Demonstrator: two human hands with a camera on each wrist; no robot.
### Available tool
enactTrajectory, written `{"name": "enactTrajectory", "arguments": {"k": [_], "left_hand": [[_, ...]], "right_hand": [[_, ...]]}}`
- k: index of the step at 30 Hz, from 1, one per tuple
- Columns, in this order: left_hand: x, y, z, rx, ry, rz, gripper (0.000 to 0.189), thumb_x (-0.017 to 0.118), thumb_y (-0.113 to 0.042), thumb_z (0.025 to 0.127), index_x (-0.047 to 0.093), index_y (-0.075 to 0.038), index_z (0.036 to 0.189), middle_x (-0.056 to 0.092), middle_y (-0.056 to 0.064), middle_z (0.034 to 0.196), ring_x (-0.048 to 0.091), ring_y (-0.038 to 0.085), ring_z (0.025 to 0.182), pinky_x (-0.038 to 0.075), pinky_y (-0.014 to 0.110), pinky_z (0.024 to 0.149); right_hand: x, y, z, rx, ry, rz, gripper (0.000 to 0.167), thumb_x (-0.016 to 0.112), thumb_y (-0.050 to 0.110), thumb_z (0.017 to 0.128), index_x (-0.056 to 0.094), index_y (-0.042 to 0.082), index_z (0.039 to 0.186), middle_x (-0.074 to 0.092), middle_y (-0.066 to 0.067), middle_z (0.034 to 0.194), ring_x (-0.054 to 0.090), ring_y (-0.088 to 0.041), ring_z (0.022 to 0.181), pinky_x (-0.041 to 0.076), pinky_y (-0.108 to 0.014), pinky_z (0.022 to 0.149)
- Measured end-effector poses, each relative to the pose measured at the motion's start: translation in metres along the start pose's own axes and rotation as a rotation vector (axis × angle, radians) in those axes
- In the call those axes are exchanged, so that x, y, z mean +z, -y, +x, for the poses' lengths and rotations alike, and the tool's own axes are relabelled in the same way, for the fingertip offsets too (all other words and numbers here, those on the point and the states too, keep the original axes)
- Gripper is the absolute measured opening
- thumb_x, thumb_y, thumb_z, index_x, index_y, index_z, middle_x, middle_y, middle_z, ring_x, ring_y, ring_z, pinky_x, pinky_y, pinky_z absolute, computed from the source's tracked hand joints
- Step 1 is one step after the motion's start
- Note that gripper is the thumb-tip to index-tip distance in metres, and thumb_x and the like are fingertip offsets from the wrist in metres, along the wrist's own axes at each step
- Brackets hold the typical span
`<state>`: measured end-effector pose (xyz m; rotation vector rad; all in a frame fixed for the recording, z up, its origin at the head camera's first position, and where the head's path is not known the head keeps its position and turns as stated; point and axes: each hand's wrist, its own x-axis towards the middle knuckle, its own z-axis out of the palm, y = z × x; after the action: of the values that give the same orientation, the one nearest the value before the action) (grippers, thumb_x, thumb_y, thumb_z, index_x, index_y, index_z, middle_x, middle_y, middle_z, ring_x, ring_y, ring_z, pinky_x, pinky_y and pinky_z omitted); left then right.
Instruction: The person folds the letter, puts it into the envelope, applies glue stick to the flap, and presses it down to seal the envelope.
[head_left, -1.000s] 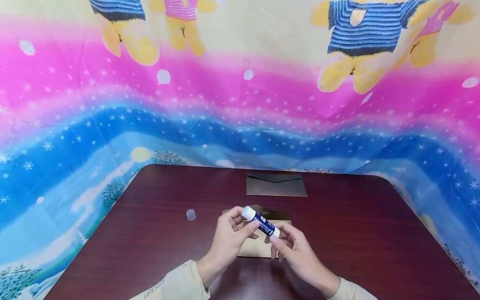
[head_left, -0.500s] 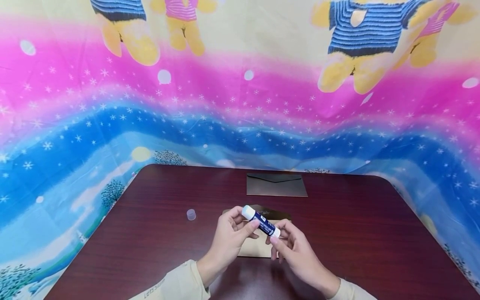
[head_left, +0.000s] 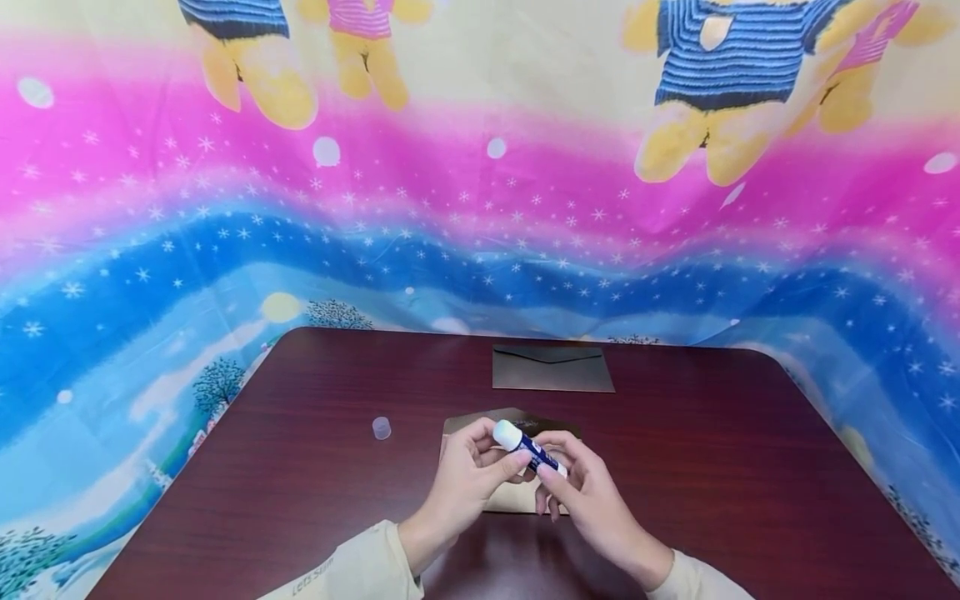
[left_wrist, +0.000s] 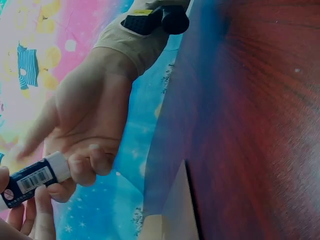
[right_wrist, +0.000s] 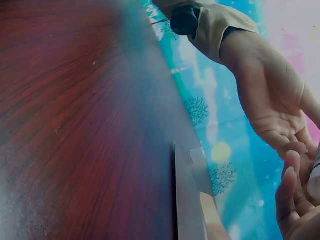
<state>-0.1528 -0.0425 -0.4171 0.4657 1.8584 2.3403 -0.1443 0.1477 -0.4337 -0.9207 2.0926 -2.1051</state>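
Observation:
Both hands hold a glue stick (head_left: 542, 457) with a dark blue label in the head view, slanting with its white end up and to the left. My left hand (head_left: 459, 477) pinches it near that upper end, between thumb and fingers. At the lower end, the thumb and fingers of my right hand (head_left: 596, 492) grip the barrel. Beneath the hands lies an envelope (head_left: 517, 500) with its dark flap raised, partly covered by them. A barcode shows on the glue stick (left_wrist: 35, 179) in the left wrist view; only a bit of it enters the right wrist view.
A small translucent cap (head_left: 382, 428) stands on the dark red table (head_left: 300, 500), left of the hands. Farther back lies a second, grey-brown envelope (head_left: 553, 371) with its flap folded down. Behind the table hangs a printed cloth (head_left: 450, 208).
The glue stick has shifted slightly right and down, its white end now turned more toward the camera. My right hand's fingers sit farther up the barrel, and the hands are a little closer together.

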Motion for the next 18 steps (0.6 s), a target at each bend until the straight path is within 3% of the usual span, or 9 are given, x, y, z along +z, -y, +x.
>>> {"name": "enactTrajectory", "arguments": {"k": [3, 7, 10, 13, 16, 18], "left_hand": [[-0.002, 0.000, 0.003, 0.019, 0.026, 0.052, 0.034, 0.073, -0.004, 0.090, 0.057, 0.014, 0.114, 0.071, 0.005, 0.098, 0.071, 0.003, 0.082, 0.059, 0.023, 0.071], [-0.012, 0.000, 0.006, 0.030, 0.052, 0.178, 0.033, 0.072, -0.007, 0.092, 0.063, 0.009, 0.119, 0.071, 0.024, 0.109, 0.070, 0.003, 0.086, 0.058, 0.022, 0.072], [-0.025, 0.002, 0.009, 0.038, 0.043, 0.310, 0.029, 0.069, -0.013, 0.095, 0.066, 0.003, 0.119, 0.070, 0.024, 0.115, 0.071, 0.008, 0.092, 0.059, 0.025, 0.075], [-0.039, 0.003, 0.010, 0.059, 0.006, 0.516, 0.020, 0.066, -0.018, 0.098, 0.070, -0.008, 0.115, 0.073, 0.011, 0.113, 0.070, 0.013, 0.097, 0.058, 0.026, 0.079], [-0.050, 0.002, 0.009, 0.078, -0.020, 0.796, 0.016, 0.065, -0.025, 0.098, 0.071, -0.020, 0.113, 0.072, -0.003, 0.113, 0.068, 0.015, 0.100, 0.056, 0.028, 0.081], [-0.056, 0.001, 0.008, 0.099, -0.005, 0.982, 0.019, 0.067, -0.028, 0.097, 0.071, -0.022, 0.113, 0.071, -0.005, 0.117, 0.068, 0.017, 0.106, 0.056, 0.034, 0.085]], "right_hand": [[0.000, 0.000, 0.002, -0.005, -0.039, 0.005, 0.019, 0.049, -0.002, 0.103, 0.048, -0.009, 0.120, 0.069, 0.010, 0.091, 0.062, -0.003, 0.061, 0.051, -0.029, 0.047], [-0.006, 0.001, 0.004, -0.004, -0.095, -0.022, 0.016, 0.049, -0.002, 0.103, 0.050, -0.010, 0.117, 0.068, 0.009, 0.088, 0.061, -0.003, 0.060, 0.050, -0.028, 0.047], [-0.013, 0.003, 0.006, 0.042, -0.132, -0.051, 0.017, 0.048, 0.004, 0.105, 0.051, -0.008, 0.117, 0.069, 0.008, 0.086, 0.061, -0.004, 0.060, 0.051, -0.026, 0.049], [-0.019, 0.004, 0.006, 0.087, -0.148, -0.061, 0.019, 0.045, 0.008, 0.107, 0.051, -0.008, 0.116, 0.070, 0.007, 0.085, 0.062, -0.004, 0.060, 0.052, -0.025, 0.050], [-0.024, 0.005, 0.006, 0.113, -0.156, -0.057, 0.022, 0.044, 0.010, 0.108, 0.050, -0.010, 0.116, 0.070, 0.005, 0.085, 0.063, -0.005, 0.061, 0.053, -0.025, 0.051], [-0.027, 0.005, 0.006, 0.126, -0.169, -0.069, 0.024, 0.044, 0.011, 0.108, 0.050, -0.011, 0.116, 0.071, 0.005, 0.085, 0.063, -0.005, 0.061, 0.053, -0.026, 0.051]]}}
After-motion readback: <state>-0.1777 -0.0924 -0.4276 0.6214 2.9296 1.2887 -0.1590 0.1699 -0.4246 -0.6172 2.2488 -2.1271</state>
